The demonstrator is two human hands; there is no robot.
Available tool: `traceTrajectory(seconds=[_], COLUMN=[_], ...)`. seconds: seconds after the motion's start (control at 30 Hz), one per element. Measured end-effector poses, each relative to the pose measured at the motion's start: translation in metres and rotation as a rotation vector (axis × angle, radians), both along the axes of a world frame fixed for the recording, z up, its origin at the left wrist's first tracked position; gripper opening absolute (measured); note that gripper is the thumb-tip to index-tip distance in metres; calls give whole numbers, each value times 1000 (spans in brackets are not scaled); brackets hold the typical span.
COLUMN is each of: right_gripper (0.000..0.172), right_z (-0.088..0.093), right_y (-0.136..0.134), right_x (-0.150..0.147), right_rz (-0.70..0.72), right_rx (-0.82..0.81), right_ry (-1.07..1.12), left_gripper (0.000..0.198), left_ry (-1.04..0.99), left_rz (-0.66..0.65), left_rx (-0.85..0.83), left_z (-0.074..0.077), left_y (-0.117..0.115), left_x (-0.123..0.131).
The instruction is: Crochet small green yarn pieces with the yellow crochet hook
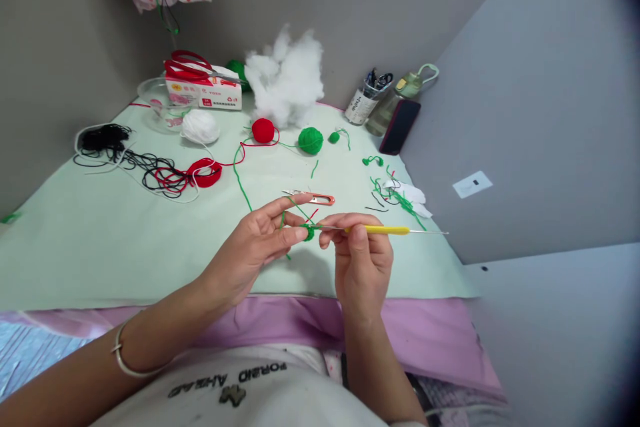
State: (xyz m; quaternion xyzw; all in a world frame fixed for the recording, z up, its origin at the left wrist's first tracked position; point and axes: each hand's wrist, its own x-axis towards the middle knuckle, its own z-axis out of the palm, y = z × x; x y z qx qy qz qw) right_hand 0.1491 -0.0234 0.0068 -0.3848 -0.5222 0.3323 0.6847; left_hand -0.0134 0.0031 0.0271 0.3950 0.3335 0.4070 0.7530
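Observation:
My left hand (267, 232) pinches a small green crochet piece (309, 233) between thumb and finger, and green yarn (242, 181) runs over its raised index finger. In my right hand (361, 250) is a crochet hook (385, 230) with a yellow handle, held level. The hook's thin metal tip meets the green piece; the exact stitch is too small to make out. Just beyond my fingers lie orange thread snips (323, 199) and a short red yarn scrap (313, 215). The green yarn leads back toward the balls on the table.
White stuffing (287, 77), a red yarn ball (263, 131) and a green yarn ball (311, 141) sit farther back. Red scissors (187, 67) rest on a box (220, 95). Tangled black yarn (105, 139) is left; yarn scraps (407, 205), a phone (400, 127) and a bottle (383, 113) are right.

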Motion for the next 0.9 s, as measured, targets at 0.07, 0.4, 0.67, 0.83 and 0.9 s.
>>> traceTrajectory(seconds=[0.07, 0.4, 0.67, 0.83, 0.9], right_gripper=[21, 22, 35, 23, 20], right_z=[2, 8, -12, 1, 6], right_y=[-2, -10, -12, -6, -2], right_x=[2, 6, 1, -2, -3], right_rz=[-5, -80, -361, -196, -96], right_rx=[1, 202, 448, 214, 144], right_ry=[-39, -454, -861, -303, -147], left_gripper=[39, 46, 51, 34, 35], left_ry=[17, 220, 35, -116, -102], left_rz=[20, 112, 18, -35, -18], left_rx=[31, 219, 46, -86, -42], left_z=[-1, -5, -3, -1, 0], left_y=[0, -4, -6, 2, 2], left_x=[0, -2, 1, -1, 0])
